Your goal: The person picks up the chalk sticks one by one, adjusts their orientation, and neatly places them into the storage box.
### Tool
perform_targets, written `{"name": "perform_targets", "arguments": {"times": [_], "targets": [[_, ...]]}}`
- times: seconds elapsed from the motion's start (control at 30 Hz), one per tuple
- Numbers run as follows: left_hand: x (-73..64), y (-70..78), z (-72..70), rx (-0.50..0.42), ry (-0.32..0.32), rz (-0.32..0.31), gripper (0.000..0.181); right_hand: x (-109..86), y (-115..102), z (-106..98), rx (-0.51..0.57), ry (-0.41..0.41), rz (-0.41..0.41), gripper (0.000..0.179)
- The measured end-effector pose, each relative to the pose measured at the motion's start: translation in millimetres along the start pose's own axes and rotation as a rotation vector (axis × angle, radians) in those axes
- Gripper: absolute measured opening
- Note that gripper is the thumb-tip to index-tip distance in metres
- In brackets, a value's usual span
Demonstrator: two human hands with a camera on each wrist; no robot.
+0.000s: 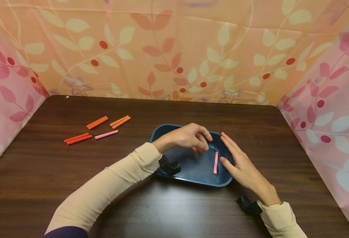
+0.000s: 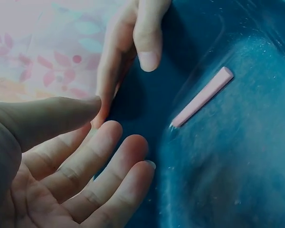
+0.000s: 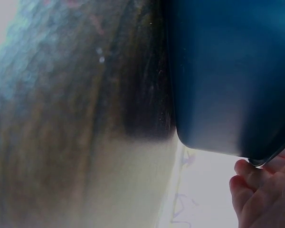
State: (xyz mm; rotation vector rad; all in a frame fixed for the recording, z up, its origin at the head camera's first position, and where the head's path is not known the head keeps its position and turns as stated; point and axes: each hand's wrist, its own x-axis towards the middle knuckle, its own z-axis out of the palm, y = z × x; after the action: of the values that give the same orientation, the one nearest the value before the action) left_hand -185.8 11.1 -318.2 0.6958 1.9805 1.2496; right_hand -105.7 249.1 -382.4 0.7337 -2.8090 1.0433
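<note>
A dark blue tray (image 1: 186, 178) sits on the table with one slim pink stick (image 1: 215, 163) lying in its right part. Over the tray hovers my left hand (image 1: 189, 136), its fingers loosely bent and nothing between them, as the left wrist view also shows with the pink stick (image 2: 203, 98) apart from the fingertips. At the tray's right end is my right hand (image 1: 241, 165), fingers extended along the rim. In the right wrist view the right hand's fingers (image 3: 249, 183) are by the corner of the tray (image 3: 209, 137); whether they touch it is hard to tell.
Left of the tray lie a pair of orange-red sticks (image 1: 97, 122), a pair of light orange sticks (image 1: 120, 122), a pair of red sticks (image 1: 78, 138) and a single pink stick (image 1: 106, 134). Patterned curtains (image 1: 174, 49) stand behind and beside the dark wooden table (image 1: 28, 172).
</note>
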Motion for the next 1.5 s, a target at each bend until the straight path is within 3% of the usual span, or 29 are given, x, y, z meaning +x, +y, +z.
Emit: {"name": "perform_targets", "arguments": {"times": [0.4, 0.63, 1.0, 1.23, 1.5], "targets": [[-15.1, 3.9, -10.5, 0.004, 0.024, 0.02, 0.032, -1.3, 2, 0, -0.005, 0.008, -0.017, 0.069], [-27.3, 3.0, -21.7, 0.016, 0.07, 0.041, 0.034, -1.2, 2, -1, 0.004, 0.0, -0.004, 0.069], [-54.2, 4.6, -43.8, 0.101, 0.147, 0.075, 0.039, -1.3, 3, -1, -0.006, 0.004, -0.01, 0.068], [-75.1, 2.9, -59.0, 0.083, 0.202, 0.067, 0.037, -1.2, 3, -1, -0.011, 0.001, -0.021, 0.069], [-85.5, -3.6, -67.2, 0.121, 0.233, 0.074, 0.036, -2.0, 4, -1, -0.007, 0.0, -0.018, 0.069]]}}
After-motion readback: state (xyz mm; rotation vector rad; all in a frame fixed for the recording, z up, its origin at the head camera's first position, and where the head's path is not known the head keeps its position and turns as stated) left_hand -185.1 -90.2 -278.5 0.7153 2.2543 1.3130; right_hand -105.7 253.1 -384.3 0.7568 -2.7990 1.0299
